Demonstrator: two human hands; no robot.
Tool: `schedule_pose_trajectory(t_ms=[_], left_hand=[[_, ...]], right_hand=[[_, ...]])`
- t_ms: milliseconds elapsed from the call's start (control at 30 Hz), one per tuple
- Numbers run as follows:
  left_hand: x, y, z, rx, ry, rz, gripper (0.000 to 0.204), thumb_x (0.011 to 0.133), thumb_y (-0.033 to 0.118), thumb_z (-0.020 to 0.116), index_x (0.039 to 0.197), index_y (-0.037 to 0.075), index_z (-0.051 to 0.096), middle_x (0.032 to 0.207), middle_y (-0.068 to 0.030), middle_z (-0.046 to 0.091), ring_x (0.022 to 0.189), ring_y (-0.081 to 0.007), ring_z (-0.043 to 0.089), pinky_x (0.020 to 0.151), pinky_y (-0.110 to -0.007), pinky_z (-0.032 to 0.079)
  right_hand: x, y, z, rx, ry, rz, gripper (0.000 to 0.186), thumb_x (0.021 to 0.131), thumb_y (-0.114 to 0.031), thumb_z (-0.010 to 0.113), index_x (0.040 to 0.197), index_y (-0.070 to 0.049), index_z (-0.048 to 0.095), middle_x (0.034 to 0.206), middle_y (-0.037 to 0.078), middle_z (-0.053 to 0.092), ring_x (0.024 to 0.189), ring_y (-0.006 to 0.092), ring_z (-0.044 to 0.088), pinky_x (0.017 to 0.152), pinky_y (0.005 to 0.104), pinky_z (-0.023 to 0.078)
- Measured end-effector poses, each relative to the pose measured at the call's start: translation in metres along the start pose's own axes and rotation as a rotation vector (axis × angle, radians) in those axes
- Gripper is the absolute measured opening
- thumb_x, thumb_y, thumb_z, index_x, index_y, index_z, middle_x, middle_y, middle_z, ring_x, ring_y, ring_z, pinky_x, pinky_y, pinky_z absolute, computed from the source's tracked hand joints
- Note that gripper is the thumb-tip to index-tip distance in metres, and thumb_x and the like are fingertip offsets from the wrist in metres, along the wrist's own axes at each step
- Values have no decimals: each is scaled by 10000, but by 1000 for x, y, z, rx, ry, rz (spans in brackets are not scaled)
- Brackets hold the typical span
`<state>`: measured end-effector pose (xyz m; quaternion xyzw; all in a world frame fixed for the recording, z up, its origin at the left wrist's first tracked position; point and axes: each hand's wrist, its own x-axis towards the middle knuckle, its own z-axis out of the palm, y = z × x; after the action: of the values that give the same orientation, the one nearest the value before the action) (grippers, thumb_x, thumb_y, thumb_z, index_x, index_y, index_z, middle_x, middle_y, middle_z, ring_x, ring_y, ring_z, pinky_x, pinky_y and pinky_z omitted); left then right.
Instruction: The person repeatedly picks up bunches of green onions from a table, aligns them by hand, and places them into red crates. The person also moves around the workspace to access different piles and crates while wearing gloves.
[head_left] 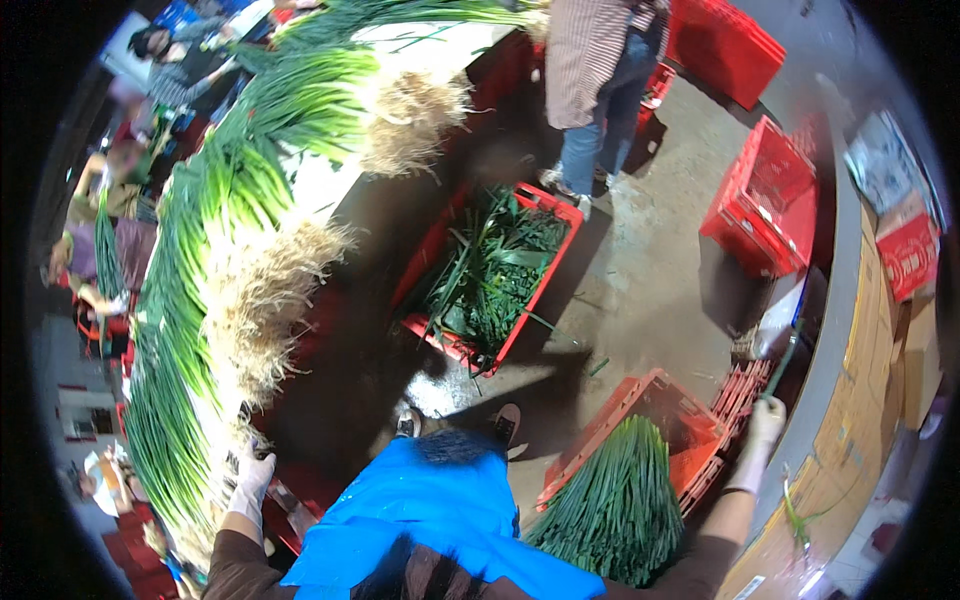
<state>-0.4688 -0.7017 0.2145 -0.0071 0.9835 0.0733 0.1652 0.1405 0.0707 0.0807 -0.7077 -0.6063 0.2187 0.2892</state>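
Observation:
My left hand (250, 478), in a pale glove, is at the table's near edge beside the scallion roots (265, 315). Its fingers look curled, and what they may hold is lost among dark shapes and roots. Long green scallions (170, 410) lie in heaps along the table, roots toward me. Out to the right, my gloved right hand (767, 422) is closed around a thin green stalk (786, 362) that points away from me. Below that arm, a thick bundle of green scallion tops (625, 505) rests in a red crate (590, 430).
Another red crate (575, 235) on the floor holds loose green leaves (495, 265). A person in a striped top (590, 60) stands beyond it. More red crates (765, 205) stand at right, by a grey-edged cardboard surface (840, 400). Several people work across the table.

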Motion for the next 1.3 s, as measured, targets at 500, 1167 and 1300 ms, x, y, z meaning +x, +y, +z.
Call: schedule_pose_trajectory(t_ms=[500,1167,1300], left_hand=[[32,-39,-38,-517,416,-261,522,806,192,649,1275,14,504,1095,-183,619,953,-260,640,846,-348,507],[226,-34,-53,-1271,22,-372,573,750,130,714,1232,-56,467,1088,-200,601,940,-269,618,787,-345,513],[214,-60,-63,-1692,-92,-334,468,788,-44,625,1230,-61,473,1051,-150,619,890,-200,624,741,-299,527]], right_hand=[[-204,-374,229,354,-999,-407,403,914,-161,578,1260,20,478,1080,92,598,911,140,569,787,275,470],[-795,-588,394,-182,-1444,-952,765,755,-327,682,1381,-6,379,1166,272,579,1062,373,586,939,418,452],[-800,-629,364,-81,-1740,-676,352,793,-137,622,1096,34,574,875,143,669,715,204,620,653,314,488]])
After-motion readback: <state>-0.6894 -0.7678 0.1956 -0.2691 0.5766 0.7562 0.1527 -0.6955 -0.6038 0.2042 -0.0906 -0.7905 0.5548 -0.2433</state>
